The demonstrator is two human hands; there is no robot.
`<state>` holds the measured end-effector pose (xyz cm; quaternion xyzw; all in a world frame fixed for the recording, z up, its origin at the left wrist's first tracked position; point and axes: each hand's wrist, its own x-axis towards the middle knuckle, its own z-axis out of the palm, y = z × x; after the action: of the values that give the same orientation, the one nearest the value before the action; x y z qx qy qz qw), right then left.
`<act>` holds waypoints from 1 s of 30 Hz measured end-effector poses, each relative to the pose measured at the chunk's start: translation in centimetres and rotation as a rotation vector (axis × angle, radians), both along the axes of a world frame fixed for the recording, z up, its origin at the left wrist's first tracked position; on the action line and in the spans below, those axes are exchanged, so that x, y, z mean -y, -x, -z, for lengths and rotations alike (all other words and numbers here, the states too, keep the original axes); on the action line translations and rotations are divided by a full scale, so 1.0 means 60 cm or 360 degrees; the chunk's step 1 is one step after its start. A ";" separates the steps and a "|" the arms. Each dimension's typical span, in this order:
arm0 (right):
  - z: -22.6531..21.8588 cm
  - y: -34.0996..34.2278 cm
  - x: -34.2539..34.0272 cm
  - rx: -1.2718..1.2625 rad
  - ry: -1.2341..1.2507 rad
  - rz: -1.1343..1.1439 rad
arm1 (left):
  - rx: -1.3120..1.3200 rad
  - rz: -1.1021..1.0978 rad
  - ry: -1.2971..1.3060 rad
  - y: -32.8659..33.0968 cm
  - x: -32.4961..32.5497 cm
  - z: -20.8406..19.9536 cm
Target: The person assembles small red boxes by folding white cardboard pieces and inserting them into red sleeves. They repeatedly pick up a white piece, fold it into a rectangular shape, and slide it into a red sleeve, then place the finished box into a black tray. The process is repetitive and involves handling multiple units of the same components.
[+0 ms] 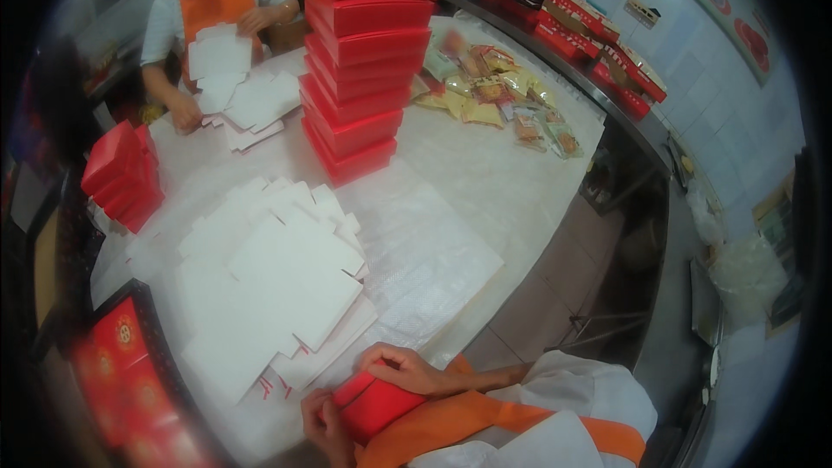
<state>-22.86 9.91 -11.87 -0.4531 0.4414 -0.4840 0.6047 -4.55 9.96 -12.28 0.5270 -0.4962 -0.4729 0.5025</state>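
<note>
Close against my orange apron, a small red cardboard box (379, 407) is held between my two hands. My left hand (326, 425) closes round its left end with curled fingers. Across its top edge lies my right hand (406, 370), fingers bent over the red card and pressing on it. The underside of the box is hidden by the apron. Just beyond my hands, a fanned pile of flat white box blanks (282, 282) covers the near part of the table, with bits of red showing at some edges.
A tall stack of red boxes (368, 52) rises mid-table; a shorter stack (126, 175) stands left. Wrapped snack packets (498, 91) lie far right. Opposite, a person (217, 13) in an orange apron handles a white blank (220, 54). More red cartons (572, 26) line the side counter (511, 33).
</note>
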 end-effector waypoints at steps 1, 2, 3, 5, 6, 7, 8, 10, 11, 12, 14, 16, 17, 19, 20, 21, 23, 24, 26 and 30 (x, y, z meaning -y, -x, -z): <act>0.001 0.000 0.000 -0.0047 0.0019 -0.0001 | -0.0050 -0.0046 -0.0011 0.002 -0.002 0.002; 0.004 0.002 0.001 -0.0094 0.0038 -0.0003 | -0.0099 -0.0093 -0.0022 0.007 -0.004 0.003; 0.005 0.001 0.001 -0.0136 0.0054 -0.0003 | -0.0144 -0.0138 -0.0036 0.008 -0.006 0.002; -0.007 0.004 0.003 -0.0096 -0.0022 -0.0031 | -0.0180 -0.0169 -0.0089 0.013 -0.009 -0.004; -0.013 0.005 0.003 -0.0076 -0.0060 -0.0045 | -0.0198 -0.0186 -0.0116 0.012 -0.011 -0.007; -0.014 0.007 0.002 -0.0020 -0.0048 -0.0047 | -0.0234 -0.0182 -0.0060 0.012 -0.014 -0.001; -0.015 0.010 0.001 0.0034 -0.0037 -0.0051 | -0.0271 -0.0181 -0.0004 0.013 -0.016 0.011; -0.010 0.007 -0.003 0.0071 -0.0023 -0.0045 | -0.0356 -0.0209 -0.0008 0.011 -0.027 0.007; -0.005 0.009 0.002 0.0039 -0.0007 -0.0033 | -0.0420 -0.0234 -0.0055 0.017 -0.022 0.005; 0.003 0.007 0.002 0.0014 -0.0012 -0.0035 | -0.0476 -0.0279 -0.0120 0.020 -0.021 -0.003; 0.026 -0.001 -0.006 0.0063 -0.0083 0.0049 | -0.0322 -0.0290 -0.0056 0.004 -0.031 0.049; 0.016 -0.011 -0.007 -0.0012 -0.0198 0.0045 | -0.0072 -0.0022 -0.0042 -0.001 -0.030 0.026; -0.005 -0.008 -0.006 -0.0095 -0.0422 0.0051 | 0.0119 0.0131 0.0093 -0.002 -0.030 0.024; -0.020 -0.001 0.007 -0.0279 -0.0289 -0.0005 | 0.0212 0.0127 0.0078 0.004 -0.027 -0.002; -0.017 -0.005 0.005 -0.0108 -0.0234 0.0021 | 0.0204 0.0116 0.0136 0.007 -0.026 -0.007; -0.019 -0.005 0.002 -0.0208 -0.0229 0.0020 | 0.0204 0.0102 0.0118 0.009 -0.030 -0.008; -0.001 -0.006 0.010 -0.0176 -0.0120 -0.0030 | 0.0168 0.0083 0.0159 0.004 -0.017 0.013; 0.002 -0.003 0.011 -0.0238 -0.0078 -0.0062 | 0.0145 0.0077 0.0155 0.005 -0.014 0.018; 0.008 -0.004 0.010 -0.0195 -0.0071 -0.0052 | 0.0106 0.0074 0.0157 0.004 -0.014 0.026; 0.006 0.006 -0.009 0.0006 -0.0161 0.0009 | 0.0008 0.0127 0.0182 0.008 -0.025 0.027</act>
<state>-23.24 10.48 -12.22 -0.4197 0.4655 -0.4636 0.6263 -5.04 11.43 -13.89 0.4783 -0.5443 -0.4622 0.5112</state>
